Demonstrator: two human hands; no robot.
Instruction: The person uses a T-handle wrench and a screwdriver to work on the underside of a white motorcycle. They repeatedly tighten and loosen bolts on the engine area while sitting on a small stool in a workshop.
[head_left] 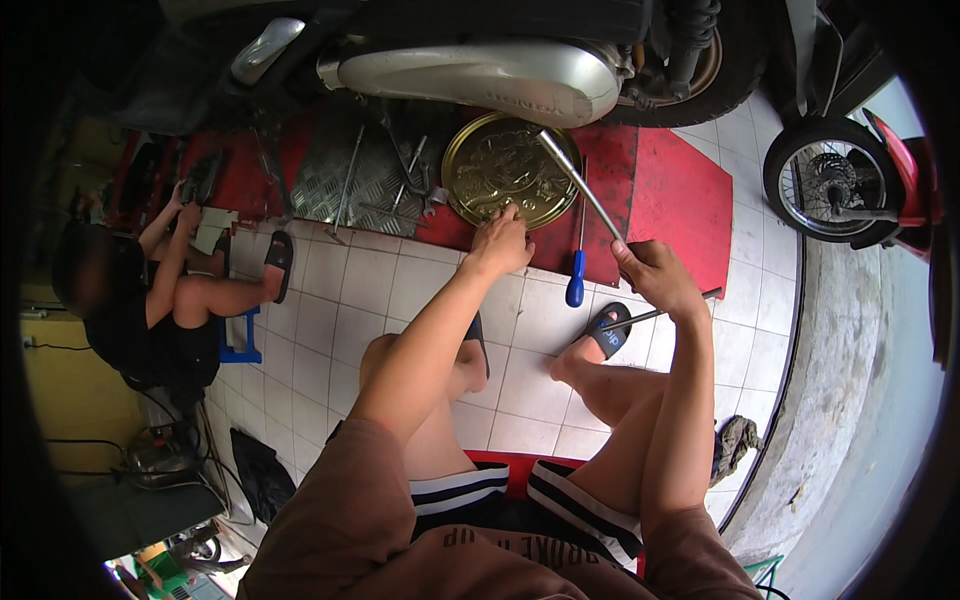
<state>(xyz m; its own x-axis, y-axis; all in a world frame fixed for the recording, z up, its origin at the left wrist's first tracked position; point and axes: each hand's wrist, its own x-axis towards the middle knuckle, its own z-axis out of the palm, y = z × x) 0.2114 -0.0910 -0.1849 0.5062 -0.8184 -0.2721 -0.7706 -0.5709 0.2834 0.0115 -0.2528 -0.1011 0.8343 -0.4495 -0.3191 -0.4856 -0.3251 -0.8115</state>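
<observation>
My right hand (660,278) is closed around a T-handle socket wrench (580,187). Its long silver shaft slants up to the left over the tray's right side, and its crossbar (685,303) shows below my wrist. At the near rim of a round gold-coloured embossed tray (462,160), my left hand (502,242) has its fingers curled together; what they pinch, if anything, is hidden. Small parts lie in the tray near those fingers, too small to name. Between my hands a screwdriver with a blue handle (575,280) lies over the front edge of the red platform (683,205).
Above the tray hangs a motorbike's silver engine cover (480,82). Several wrenches (432,203) lie on the tread plate (318,180) left of the tray. A person (150,300) sits on a blue stool (240,336) at the left, hands on a part. A red motorbike's wheel (835,182) stands at right.
</observation>
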